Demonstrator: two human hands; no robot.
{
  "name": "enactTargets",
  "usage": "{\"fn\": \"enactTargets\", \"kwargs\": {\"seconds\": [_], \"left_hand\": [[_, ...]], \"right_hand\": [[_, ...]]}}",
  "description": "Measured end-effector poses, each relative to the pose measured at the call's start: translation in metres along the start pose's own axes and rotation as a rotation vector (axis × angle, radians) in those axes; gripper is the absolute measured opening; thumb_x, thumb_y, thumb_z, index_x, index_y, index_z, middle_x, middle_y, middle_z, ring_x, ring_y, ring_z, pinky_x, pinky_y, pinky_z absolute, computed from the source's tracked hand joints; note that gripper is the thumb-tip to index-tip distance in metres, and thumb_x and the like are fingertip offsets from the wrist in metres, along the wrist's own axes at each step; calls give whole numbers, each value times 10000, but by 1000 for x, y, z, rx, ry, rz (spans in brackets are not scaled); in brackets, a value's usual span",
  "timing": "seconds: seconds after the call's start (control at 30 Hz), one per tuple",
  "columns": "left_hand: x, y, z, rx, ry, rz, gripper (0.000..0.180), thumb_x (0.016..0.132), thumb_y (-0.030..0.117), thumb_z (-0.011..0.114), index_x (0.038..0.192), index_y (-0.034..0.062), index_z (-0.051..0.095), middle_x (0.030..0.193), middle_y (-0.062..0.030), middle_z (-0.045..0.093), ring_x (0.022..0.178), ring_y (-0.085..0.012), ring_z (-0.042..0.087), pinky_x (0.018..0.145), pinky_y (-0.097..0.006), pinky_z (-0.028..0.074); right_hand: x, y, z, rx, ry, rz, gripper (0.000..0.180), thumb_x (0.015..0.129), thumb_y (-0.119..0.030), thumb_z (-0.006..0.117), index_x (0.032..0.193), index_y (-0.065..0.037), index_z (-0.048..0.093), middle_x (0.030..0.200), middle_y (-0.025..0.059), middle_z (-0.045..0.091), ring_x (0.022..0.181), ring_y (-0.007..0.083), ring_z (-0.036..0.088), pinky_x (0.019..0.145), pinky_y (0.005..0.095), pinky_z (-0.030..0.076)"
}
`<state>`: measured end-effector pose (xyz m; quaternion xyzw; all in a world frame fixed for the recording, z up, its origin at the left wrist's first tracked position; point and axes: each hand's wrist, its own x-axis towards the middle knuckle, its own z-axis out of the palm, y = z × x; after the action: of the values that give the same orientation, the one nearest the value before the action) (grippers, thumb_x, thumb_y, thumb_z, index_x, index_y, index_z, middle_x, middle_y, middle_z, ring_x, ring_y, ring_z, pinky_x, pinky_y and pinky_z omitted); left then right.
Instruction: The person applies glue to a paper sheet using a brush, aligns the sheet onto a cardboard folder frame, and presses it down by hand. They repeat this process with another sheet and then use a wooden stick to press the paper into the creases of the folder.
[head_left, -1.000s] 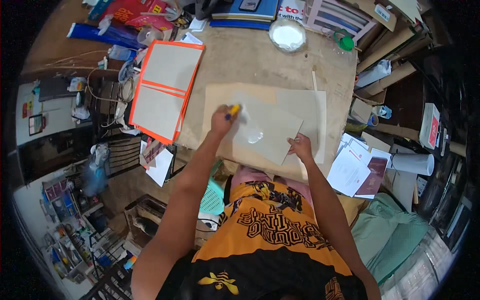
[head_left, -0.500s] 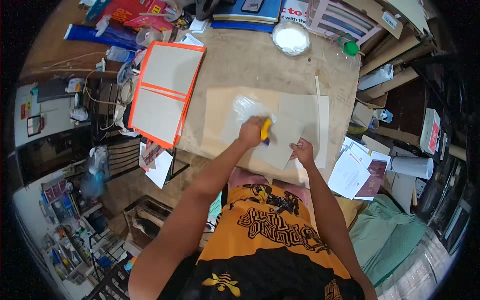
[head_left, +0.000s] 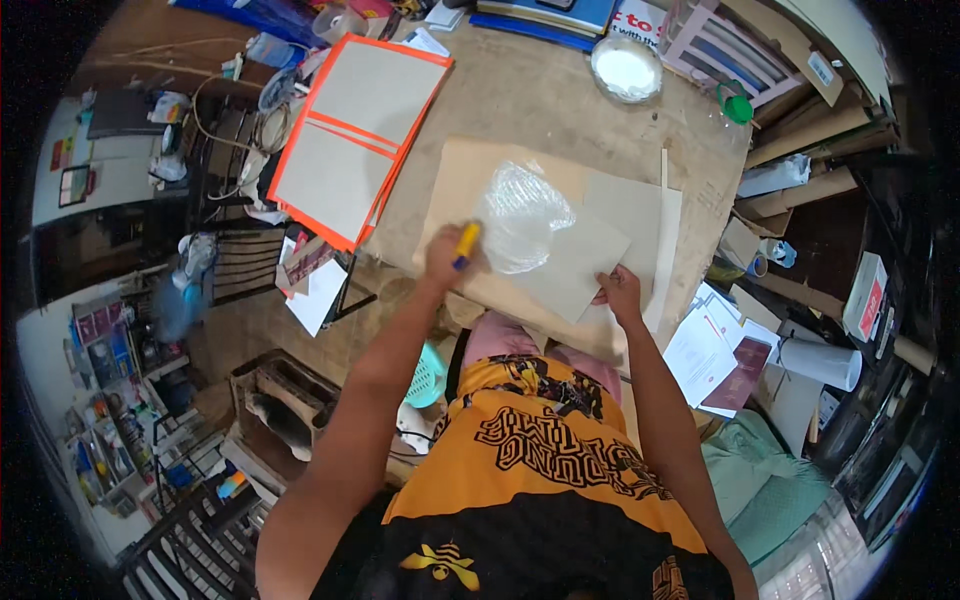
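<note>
My left hand [head_left: 442,258] is closed around a brush [head_left: 467,243] with a yellow and dark blue handle; its bristles are too blurred to make out. It is beside the left edge of a shiny wet whitish patch [head_left: 522,218], streaked across a grey board [head_left: 588,262]. With fingertips and thumb, my right hand [head_left: 620,291] pinches that board's near right corner. Under the board lies a brown sheet [head_left: 452,180]. Another grey board [head_left: 635,205] lies partly beneath at the right, next to a narrow pale strip [head_left: 664,235].
Orange-edged grey panels [head_left: 352,180] are stacked at the table's left. At the back stand a round container of white stuff [head_left: 627,70], blue books [head_left: 545,25] and a green-capped clear bottle [head_left: 735,105]. Loose papers [head_left: 697,350] lie off the right edge.
My left hand has moved left with the brush, off the middle of the board. The wet patch now looks larger and reaches nearer to me. My right hand still pinches the corner.
</note>
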<state>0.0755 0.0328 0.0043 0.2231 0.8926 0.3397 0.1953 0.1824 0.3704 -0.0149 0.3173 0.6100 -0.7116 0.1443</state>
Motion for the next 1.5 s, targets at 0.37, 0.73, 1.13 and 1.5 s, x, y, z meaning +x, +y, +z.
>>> {"fn": "enactTargets", "kwargs": {"seconds": [0.37,0.73,1.13,1.5], "left_hand": [[5,-19,25,-103,292,125,363,720,250,689,1024,65,620,950,-151,620,886,-349,581,747,-429,485],[100,-14,-17,-170,302,5,223,797,175,591,989,73,641,912,-162,616,866,-350,593,753,-426,486],[172,-17,-38,205,384,-39,258,781,251,646,976,82,639,919,-164,653,849,-344,631,717,-433,508],[11,61,-46,-113,456,-13,284,694,-23,582,953,71,654,913,-107,628,824,-274,607,743,-356,481]], "right_hand": [[3,-13,4,-41,-48,55,177,832,-89,661,805,20,524,631,94,574,489,203,633,417,312,556],[9,-9,2,-57,-63,35,219,829,-86,676,776,43,506,608,112,554,494,244,643,420,330,560],[-3,-5,1,20,-37,82,219,829,-102,672,899,67,551,641,106,578,511,208,640,438,299,550],[-9,6,-9,181,-15,-107,190,880,-147,640,980,-16,546,739,51,583,641,143,618,552,271,543]]}}
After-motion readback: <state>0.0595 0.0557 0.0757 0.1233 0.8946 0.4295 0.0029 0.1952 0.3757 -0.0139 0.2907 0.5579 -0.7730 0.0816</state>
